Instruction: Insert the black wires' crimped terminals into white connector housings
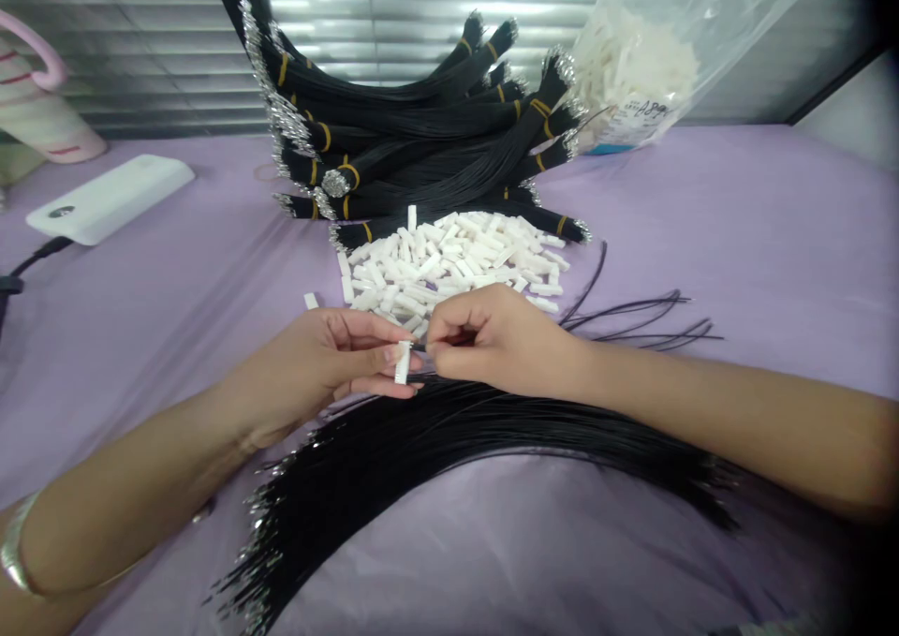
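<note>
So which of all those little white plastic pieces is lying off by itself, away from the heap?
The lone white piece on the purple cloth, left of the heap of white pieces. It touches none of them and lies just beyond the left hand.

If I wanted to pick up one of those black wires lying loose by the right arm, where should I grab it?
Pinch a loose black wire along its black middle, coming from above. It lies flat on the purple cloth, spread apart from the others there, so fingers fit around it. Probably avoid the thin ends. The right hand pinches its own wire close by the white connector in the left hand.
</note>
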Motion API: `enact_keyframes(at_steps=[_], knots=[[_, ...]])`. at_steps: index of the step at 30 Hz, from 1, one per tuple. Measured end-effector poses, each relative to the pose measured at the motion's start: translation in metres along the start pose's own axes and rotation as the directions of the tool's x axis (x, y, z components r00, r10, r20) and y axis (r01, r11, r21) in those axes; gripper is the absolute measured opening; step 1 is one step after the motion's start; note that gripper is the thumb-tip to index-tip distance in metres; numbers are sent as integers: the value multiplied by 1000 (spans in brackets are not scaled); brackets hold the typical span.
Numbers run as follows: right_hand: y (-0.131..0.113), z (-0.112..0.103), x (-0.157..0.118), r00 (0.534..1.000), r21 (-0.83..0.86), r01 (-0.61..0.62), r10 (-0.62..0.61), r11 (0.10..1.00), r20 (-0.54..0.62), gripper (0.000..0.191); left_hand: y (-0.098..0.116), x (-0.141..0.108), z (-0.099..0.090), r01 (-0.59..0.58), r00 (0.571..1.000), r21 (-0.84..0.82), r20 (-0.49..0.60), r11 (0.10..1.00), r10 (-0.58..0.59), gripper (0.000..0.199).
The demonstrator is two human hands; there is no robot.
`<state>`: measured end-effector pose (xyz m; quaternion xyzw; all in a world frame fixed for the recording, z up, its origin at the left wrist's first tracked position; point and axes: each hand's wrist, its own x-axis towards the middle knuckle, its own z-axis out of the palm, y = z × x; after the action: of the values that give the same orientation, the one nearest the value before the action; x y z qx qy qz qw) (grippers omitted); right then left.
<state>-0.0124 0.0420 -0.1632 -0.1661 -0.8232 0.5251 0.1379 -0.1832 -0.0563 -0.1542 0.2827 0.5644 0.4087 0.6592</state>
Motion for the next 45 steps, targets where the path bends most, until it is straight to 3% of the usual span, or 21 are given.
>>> enact_keyframes(at_steps=[7,17,29,32,35,37,45], knots=[[-3,0,1,994,-30,-100,99,995,-35,15,2,0,0,28,997,-67,-65,997,-33,8],[-2,2,2,995,-179,4,-22,984,-100,12,1,1,2,11,996,-28,-84,1000,-13,10],[-5,2,3,997,-245,25,-43,969,-67,12,0,2,3,-14,997,15,-77,1000,15,10],[-7,-2,3,991,-444,117,-137,888,-13,13,1,2,4,15,997,22,-77,1000,-14,14],[-11,-3,1,963,-714,227,-260,663,66,17,1,1,4,36,995,7,-97,999,-35,13],[-14,-3,0,953,-804,247,-288,540,99,21,1,1,4,41,994,0,-100,999,-41,11],[-27,3,-7,979,-880,174,-177,443,104,29,2,-1,8,60,994,-12,-86,998,-60,8]])
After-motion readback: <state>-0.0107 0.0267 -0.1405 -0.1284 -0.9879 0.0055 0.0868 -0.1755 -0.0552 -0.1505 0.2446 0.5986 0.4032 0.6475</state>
